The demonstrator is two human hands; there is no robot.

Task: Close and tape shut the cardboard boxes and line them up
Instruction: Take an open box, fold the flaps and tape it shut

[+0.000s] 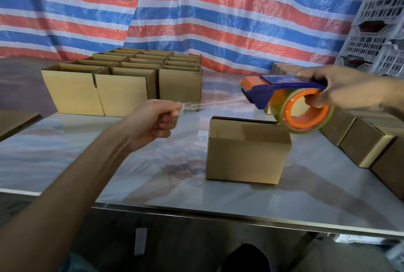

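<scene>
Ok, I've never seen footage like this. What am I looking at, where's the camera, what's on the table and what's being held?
No machine here: a person wears a camera on the head, so you look down at their own two bare hands. The right hand holds a blue and orange tape dispenser; the left hand pinches the end of the clear tape strip stretched from it. Below, on the table, stands a closed box. Rows of open boxes sit at the back left, and more boxes line the right edge.

Left grip (153, 119) held out mid-air, forearm extended, pinching tape end (185, 105); right grip (345, 88) raised, fingers curled round tape dispenser (273, 92).
</scene>
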